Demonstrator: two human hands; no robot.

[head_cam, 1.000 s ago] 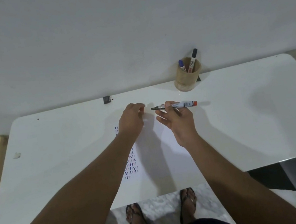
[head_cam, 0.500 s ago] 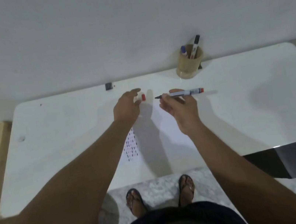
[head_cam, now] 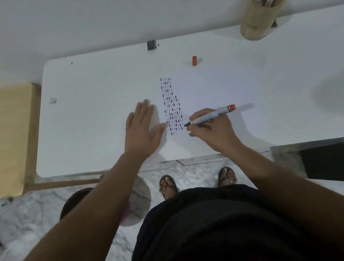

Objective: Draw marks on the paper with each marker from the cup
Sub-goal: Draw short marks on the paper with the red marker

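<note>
Right hand point(head_cam: 211, 130): pinches red marker point(head_cam: 211, 115), tip at marks' point(head_cam: 171, 105) edge, poised to draw. Left hand point(head_cam: 141, 128): spread flat, steadying paper point(head_cam: 205, 93). Cap point(head_cam: 194, 60) parked at twelve o'clock; cup point(head_cam: 261, 14) at one o'clock, holding two markers

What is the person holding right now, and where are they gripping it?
The right hand grips a red-ended marker near its tip end. The left hand holds nothing, lying flat by the paper.

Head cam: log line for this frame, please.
stage: marking | right hand: holds red marker, tip at rows of marks | left hand: flat on paper | red cap: off, on paper | cup: two markers
</note>
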